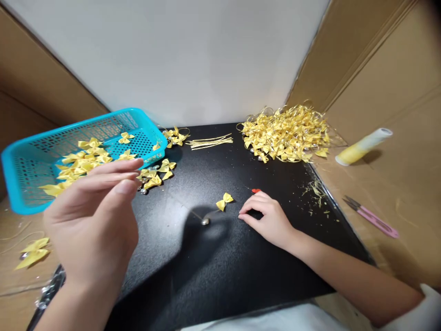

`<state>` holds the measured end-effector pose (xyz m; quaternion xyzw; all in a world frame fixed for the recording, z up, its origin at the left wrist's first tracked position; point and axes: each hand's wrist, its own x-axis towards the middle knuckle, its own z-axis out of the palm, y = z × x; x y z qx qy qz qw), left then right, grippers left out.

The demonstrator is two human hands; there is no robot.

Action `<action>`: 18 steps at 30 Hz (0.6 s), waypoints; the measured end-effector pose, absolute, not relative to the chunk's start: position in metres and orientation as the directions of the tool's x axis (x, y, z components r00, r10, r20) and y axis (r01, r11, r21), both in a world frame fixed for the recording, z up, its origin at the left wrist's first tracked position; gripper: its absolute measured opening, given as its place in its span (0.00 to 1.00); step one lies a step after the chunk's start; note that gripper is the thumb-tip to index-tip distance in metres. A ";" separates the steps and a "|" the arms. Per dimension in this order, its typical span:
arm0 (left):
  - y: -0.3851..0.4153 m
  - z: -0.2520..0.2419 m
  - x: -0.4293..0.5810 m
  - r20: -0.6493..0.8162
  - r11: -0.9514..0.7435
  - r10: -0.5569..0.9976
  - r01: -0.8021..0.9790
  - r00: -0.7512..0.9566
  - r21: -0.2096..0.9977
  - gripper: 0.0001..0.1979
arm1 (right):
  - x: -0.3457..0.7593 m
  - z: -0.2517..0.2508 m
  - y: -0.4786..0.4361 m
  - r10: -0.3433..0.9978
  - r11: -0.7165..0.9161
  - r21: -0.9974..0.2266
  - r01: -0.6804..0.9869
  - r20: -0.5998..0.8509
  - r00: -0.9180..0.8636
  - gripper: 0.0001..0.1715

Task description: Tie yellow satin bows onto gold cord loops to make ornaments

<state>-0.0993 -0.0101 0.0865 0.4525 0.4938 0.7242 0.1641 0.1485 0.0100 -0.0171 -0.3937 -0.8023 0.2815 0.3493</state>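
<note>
Between the left hand (99, 216) and right hand (268, 216), fingertips close, grip unclear, lie one bow (224, 201) and bell (205, 221), seemingly unfinished. Beyond the right, piled bows (285, 133) look done; basket bows (82, 161) left of them remain.

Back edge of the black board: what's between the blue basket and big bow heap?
Head view: a small cluster of yellow bows beside the blue basket, then gold strands lying roughly side by side before the big bow heap.
</note>
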 end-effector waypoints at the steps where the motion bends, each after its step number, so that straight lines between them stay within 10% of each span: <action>1: -0.010 0.090 -0.100 0.500 -0.454 0.691 0.225 -0.522 0.862 0.09 | 0.148 -0.017 0.010 0.827 0.534 -0.728 0.429 0.345 -0.444 0.08; 14: -0.012 0.107 -0.049 0.512 -0.591 0.807 0.439 0.295 0.677 0.05 | 0.161 0.017 0.003 0.792 0.561 -0.825 0.059 0.515 -0.328 0.21; 18: -0.015 0.094 -0.023 0.494 -0.624 0.780 0.418 0.384 0.660 0.06 | 0.161 0.023 -0.002 0.761 0.550 -0.829 -0.103 0.548 -0.348 0.10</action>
